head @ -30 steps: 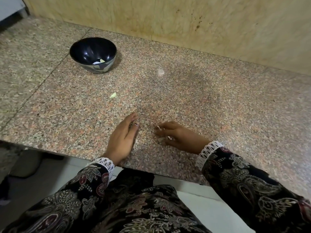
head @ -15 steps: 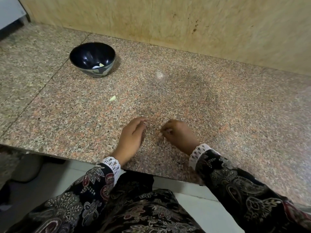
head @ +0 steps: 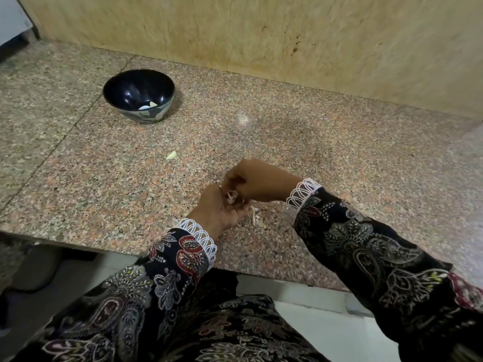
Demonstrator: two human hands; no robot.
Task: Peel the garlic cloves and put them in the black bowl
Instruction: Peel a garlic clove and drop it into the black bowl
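Note:
My left hand (head: 218, 209) and my right hand (head: 257, 182) meet just above the granite counter (head: 339, 158) near its front edge. Between their fingertips they pinch a small papery piece of garlic (head: 231, 197). A scrap of garlic skin (head: 257, 218) lies on the counter right below the hands. A peeled pale clove (head: 171, 154) rests alone on the counter, to the left and farther back. The black bowl (head: 122, 87) stands at the back left and holds a peeled clove (head: 153, 104) and a white bit.
A beige tiled wall (head: 261, 35) rises behind the counter. The counter's front edge (head: 130, 250) runs just under my wrists, with a white floor and my patterned dress below. A seam in the stone (head: 65, 134) runs left of the bowl.
Both hands rose off the counter and came together, taking up the garlic piece between them. A scrap of skin now lies where the right hand was.

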